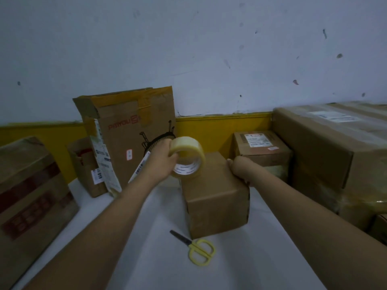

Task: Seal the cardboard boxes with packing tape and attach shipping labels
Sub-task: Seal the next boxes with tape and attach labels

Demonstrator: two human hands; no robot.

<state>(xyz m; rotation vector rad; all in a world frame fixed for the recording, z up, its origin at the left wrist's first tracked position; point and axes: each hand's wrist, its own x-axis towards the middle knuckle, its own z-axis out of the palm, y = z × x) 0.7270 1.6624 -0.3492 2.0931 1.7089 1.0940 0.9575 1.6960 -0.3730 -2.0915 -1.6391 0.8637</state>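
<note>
I am holding the roll of clear packing tape (pixel 187 159) in my left hand (pixel 161 162), its grip curled round the rim, above the small cardboard box (pixel 216 197) on the white surface (pixel 146 258). My right hand (pixel 240 167) is clasping the box's far right corner. If that grip is slipping, the tape may be going on crooked.

A parcel packing and dispatch room: taped cardboard cartons (pixel 333 147), several bearing printed shipping labels (pixel 258 140), crowded a white worktable (pixel 146 258) set against a scuffed white wall (pixel 188 49) with a yellow base band (pixel 219 130). Yellow-handled scissors (pixel 196 249) lay among them.
</note>
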